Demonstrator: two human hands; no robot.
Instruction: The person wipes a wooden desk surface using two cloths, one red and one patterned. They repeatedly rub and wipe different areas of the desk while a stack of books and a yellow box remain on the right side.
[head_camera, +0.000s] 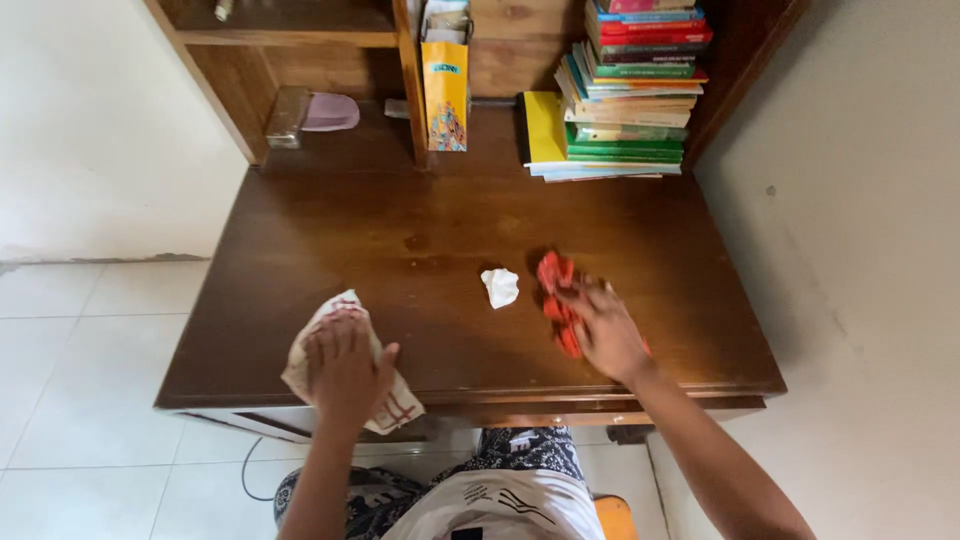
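Two cloths lie on the brown desk, each under a flat, spread hand.

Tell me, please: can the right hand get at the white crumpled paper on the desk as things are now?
Probably yes. The right hand lies on a red cloth, and the white crumpled paper sits just beside that cloth on the bare desk. Nothing stands between them.

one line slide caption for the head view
Left hand on a pale cloth, right hand on a red cloth, wooden desk.
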